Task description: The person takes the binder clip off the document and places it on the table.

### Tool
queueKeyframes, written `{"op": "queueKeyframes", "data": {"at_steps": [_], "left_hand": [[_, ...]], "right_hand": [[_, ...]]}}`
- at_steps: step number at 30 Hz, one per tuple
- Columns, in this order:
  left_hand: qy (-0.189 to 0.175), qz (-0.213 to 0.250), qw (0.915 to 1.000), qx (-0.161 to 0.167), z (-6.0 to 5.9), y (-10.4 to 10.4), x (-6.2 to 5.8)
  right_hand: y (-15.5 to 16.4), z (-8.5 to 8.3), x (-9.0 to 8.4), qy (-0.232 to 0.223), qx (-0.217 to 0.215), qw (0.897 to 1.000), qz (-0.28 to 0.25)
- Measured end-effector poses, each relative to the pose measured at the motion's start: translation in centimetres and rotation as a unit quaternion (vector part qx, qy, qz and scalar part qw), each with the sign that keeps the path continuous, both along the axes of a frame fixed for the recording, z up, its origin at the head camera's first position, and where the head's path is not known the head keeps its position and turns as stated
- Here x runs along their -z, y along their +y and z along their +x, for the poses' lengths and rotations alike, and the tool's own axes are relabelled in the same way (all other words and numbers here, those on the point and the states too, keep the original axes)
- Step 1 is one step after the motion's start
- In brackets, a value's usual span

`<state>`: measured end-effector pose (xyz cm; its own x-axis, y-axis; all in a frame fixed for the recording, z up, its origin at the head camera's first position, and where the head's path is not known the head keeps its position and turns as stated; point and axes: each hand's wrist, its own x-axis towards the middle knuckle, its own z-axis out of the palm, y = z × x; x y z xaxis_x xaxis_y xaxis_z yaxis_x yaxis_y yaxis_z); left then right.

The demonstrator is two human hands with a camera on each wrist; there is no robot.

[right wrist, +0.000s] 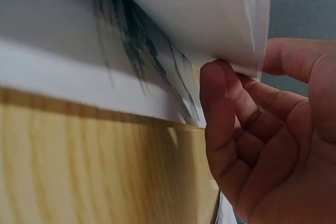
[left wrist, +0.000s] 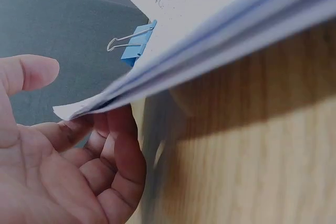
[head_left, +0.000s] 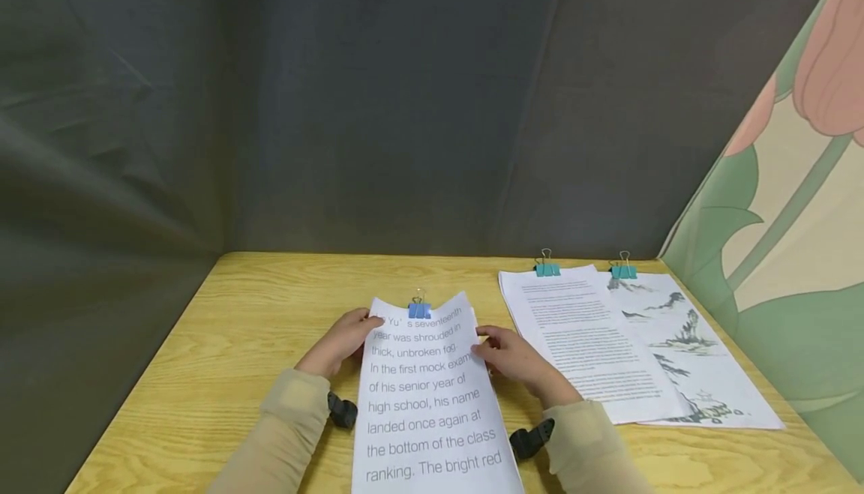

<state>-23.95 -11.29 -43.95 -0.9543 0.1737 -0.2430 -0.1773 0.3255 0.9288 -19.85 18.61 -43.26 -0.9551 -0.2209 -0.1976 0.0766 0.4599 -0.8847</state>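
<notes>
A stack of printed paper (head_left: 425, 404) with large text stands before me, a blue binder clip (head_left: 419, 310) on its top edge. Both upper corners curl upward. My left hand (head_left: 347, 336) is at the upper left corner, its fingers curled under the sheets; in the left wrist view the thumb (left wrist: 41, 72) stands slightly apart from them. At the right edge my right hand (head_left: 516, 359) pinches the sheets between thumb and fingers. Beneath the raised pages, in the right wrist view, a sheet with dark ink brushwork (right wrist: 63, 72) is visible.
To the right lie a clipped text document (head_left: 587, 344) and, partly under it, a landscape painting print (head_left: 702, 359), each with a teal binder clip. The wooden table (head_left: 223, 374) meets a dark curtain (head_left: 405, 104) behind and a flowered panel (head_left: 796, 254) at the right.
</notes>
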Motion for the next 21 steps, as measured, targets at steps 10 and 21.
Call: {"op": "queueKeyframes", "data": {"at_steps": [10, 21], "left_hand": [[0.025, -0.031, 0.999, -0.022, -0.9, 0.2, 0.0], [0.066, -0.046, 0.9952, -0.057, -1.2, 0.7, -0.3]], "right_hand": [[0.1, 0.2, 0.4, 0.022, -0.023, 0.999, 0.008], [-0.1, 0.5, 0.5, 0.023, -0.042, 0.999, -0.007]]}}
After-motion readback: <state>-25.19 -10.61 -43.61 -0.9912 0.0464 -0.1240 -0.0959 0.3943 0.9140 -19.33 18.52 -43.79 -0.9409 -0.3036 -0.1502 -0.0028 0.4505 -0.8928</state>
